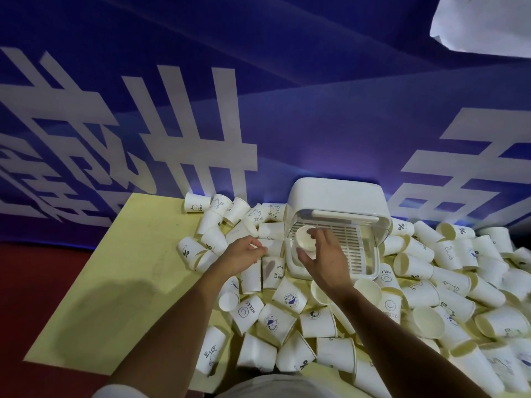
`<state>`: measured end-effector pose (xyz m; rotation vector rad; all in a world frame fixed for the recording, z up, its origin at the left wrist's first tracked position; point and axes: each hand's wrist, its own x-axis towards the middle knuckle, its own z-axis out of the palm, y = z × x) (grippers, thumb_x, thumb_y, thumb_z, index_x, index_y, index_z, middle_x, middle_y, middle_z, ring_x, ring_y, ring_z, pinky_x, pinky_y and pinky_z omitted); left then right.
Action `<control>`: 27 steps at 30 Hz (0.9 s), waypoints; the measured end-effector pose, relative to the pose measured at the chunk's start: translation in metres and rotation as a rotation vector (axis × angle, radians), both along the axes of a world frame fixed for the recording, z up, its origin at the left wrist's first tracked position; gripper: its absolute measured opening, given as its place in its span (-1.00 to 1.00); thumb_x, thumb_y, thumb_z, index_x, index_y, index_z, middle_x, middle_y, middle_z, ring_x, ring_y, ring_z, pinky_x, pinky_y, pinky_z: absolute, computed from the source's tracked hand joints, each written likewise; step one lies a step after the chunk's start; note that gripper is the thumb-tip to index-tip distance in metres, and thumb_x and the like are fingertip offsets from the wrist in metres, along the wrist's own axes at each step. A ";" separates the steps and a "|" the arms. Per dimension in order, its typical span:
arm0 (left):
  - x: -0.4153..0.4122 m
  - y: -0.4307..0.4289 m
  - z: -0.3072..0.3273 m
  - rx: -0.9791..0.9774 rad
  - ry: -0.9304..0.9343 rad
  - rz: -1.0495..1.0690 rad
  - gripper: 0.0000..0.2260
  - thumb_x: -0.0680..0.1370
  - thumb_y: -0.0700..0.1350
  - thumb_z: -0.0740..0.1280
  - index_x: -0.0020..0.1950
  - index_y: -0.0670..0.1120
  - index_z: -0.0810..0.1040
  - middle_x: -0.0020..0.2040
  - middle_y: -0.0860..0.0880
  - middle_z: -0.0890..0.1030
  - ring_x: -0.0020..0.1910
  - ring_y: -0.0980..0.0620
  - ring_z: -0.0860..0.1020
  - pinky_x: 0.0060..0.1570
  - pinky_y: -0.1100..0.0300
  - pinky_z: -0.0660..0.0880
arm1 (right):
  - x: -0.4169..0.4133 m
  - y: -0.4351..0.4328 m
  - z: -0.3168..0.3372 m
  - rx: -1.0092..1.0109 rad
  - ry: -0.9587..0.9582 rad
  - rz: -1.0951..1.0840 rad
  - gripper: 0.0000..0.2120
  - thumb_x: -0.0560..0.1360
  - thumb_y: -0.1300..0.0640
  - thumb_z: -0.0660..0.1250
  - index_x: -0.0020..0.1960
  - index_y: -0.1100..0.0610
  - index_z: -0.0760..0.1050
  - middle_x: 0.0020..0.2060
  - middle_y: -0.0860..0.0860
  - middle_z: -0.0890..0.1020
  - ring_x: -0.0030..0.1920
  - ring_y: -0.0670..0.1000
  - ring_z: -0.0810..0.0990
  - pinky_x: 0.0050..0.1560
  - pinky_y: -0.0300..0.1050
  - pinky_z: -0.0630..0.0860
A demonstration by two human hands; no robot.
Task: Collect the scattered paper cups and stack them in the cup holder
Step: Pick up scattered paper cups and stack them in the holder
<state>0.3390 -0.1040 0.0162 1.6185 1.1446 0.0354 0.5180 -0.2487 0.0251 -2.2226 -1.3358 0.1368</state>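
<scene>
1. Behind the worktop (pixel 149 254) stands a dark blue backdrop (pixel 316 81) with big white characters (pixel 184 133) on it.
2. The worktop is pale yellow and its back edge touches the backdrop.
3. On the left the floor (pixel 37 297) is dark red.
4. In the upper right corner a white sheet (pixel 488 21) is seen.
5. The light is dim and bluish.

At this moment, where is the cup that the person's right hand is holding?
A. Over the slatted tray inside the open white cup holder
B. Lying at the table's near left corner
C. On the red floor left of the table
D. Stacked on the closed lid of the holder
A: the right hand grips an upright paper cup over the slatted tray of the open cup holder, whose lid is raised.
</scene>
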 end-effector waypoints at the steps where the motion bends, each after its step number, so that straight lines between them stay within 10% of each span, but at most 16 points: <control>1: -0.002 -0.001 0.000 0.008 0.004 0.000 -0.77 0.53 0.10 0.37 0.10 0.02 0.56 0.03 0.01 0.64 0.02 0.04 0.64 0.12 0.08 0.51 | -0.006 0.001 -0.003 -0.007 0.041 0.029 -0.57 0.49 -0.07 0.40 0.28 0.09 0.45 0.13 0.01 0.51 0.04 0.04 0.55 -0.05 -0.08 0.52; 15: -0.100 -0.009 -0.026 0.000 0.083 0.170 -0.82 0.49 0.04 0.45 0.03 0.05 0.55 -0.03 -0.07 0.64 -0.05 -0.04 0.61 0.10 0.07 0.53 | -0.076 0.002 -0.053 -0.407 0.100 0.426 -0.45 0.47 -0.13 0.36 0.38 0.06 0.38 0.20 0.03 0.51 0.18 0.06 0.50 0.16 -0.05 0.47; 27: -0.124 -0.028 -0.062 -0.178 0.300 0.254 -0.06 0.27 0.48 0.31 0.51 0.02 0.18 0.33 -0.11 0.51 0.18 -0.12 0.57 0.21 -0.09 0.52 | -0.113 0.002 -0.083 -0.580 -0.139 0.615 -0.39 0.45 0.17 0.33 0.48 0.08 0.30 0.43 0.07 0.36 0.39 0.14 0.33 0.36 0.07 0.27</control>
